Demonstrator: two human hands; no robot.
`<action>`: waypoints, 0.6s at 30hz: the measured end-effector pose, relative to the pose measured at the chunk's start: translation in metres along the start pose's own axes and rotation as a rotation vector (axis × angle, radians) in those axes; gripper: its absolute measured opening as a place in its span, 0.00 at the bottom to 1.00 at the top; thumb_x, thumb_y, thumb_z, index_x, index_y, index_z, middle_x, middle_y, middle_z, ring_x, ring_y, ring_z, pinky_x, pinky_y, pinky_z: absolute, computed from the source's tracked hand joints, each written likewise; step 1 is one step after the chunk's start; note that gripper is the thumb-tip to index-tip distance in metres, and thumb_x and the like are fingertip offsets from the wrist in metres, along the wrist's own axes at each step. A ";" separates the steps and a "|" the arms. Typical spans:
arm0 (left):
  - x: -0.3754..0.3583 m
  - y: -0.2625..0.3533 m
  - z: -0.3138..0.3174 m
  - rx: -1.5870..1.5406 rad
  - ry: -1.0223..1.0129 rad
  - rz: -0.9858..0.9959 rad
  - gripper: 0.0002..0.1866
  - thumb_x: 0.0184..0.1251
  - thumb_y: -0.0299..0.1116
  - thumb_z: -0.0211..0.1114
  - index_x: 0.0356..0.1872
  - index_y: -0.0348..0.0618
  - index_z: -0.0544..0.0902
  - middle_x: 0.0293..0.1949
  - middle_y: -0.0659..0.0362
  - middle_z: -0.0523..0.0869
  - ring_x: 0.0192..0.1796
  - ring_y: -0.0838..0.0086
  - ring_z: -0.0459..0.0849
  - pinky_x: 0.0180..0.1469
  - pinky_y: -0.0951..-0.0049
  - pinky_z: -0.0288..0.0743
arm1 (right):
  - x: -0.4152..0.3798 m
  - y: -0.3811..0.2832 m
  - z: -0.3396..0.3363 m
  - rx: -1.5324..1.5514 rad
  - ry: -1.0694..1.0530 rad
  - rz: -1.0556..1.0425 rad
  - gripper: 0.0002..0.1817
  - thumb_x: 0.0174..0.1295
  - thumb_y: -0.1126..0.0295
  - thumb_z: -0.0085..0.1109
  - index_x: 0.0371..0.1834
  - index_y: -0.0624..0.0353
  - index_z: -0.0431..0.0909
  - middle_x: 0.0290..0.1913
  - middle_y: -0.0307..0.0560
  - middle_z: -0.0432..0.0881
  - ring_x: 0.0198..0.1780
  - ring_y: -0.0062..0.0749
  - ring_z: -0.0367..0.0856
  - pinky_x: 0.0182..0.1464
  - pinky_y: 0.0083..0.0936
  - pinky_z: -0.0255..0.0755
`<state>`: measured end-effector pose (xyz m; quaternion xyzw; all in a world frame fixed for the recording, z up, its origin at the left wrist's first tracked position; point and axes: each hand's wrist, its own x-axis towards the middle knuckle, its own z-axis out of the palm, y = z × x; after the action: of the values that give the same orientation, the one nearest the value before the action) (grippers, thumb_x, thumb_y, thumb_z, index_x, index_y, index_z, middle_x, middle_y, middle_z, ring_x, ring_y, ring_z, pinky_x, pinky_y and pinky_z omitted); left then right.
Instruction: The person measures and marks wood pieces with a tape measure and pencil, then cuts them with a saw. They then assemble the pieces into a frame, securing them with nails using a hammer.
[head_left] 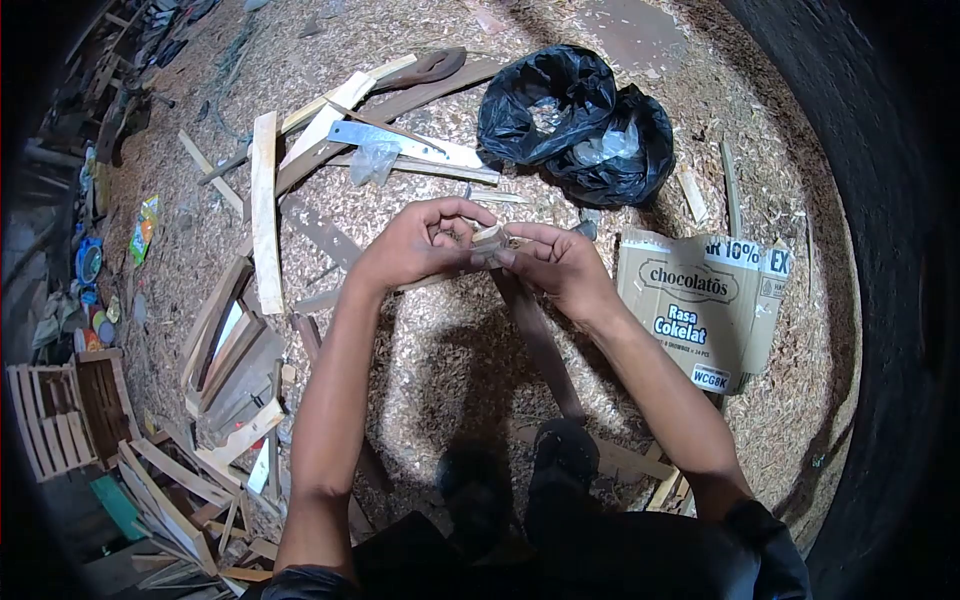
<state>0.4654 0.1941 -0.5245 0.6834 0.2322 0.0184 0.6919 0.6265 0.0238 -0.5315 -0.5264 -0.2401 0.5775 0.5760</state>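
Wood piece [487,238], small and pale on top, at upper centre of the frame, raised between both hands above a floor [425,335] strewn with shavings. Looks light and stiff, dry rather than slippery; a thin edge might chip or splinter under a hard squeeze, so fingertip pressure on its opposite sides should serve better than a full fist. Its outline is partly covered by fingers and rather small in view, so it may be more than one bit of wood. Left hand [408,246] grasps it from the left side, thumb low along the near edge, index finger arched over the top, other fingers curled. Right hand [568,268] pinches from the opposite side, thumb beneath, index finger reaching across to the piece. Forearms come up from the lower corners and converge, elbows wide, wrists turned inward. Dark wooden strip [537,340] slants from just below the fingers down toward the shoes [566,452]; whether it touches the piece, cannot tell. Black plastic bags [545,150] sit beyond the hands, upper centre; printed cardboard [735,345] lies right of the right hand.
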 end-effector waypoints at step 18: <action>0.042 -0.049 -0.008 0.058 0.031 -0.060 0.18 0.60 0.24 0.67 0.53 0.36 0.84 0.32 0.68 0.84 0.29 0.88 0.75 0.31 0.85 0.67 | 0.046 0.041 -0.030 -0.276 0.177 -0.115 0.25 0.60 0.76 0.68 0.60 0.70 0.73 0.30 0.42 0.85 0.32 0.20 0.82 0.37 0.20 0.76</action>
<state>0.4862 0.2129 -0.5830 0.6956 0.2637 0.0017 0.6682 0.6459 0.0473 -0.5923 -0.6347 -0.2950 0.4563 0.5494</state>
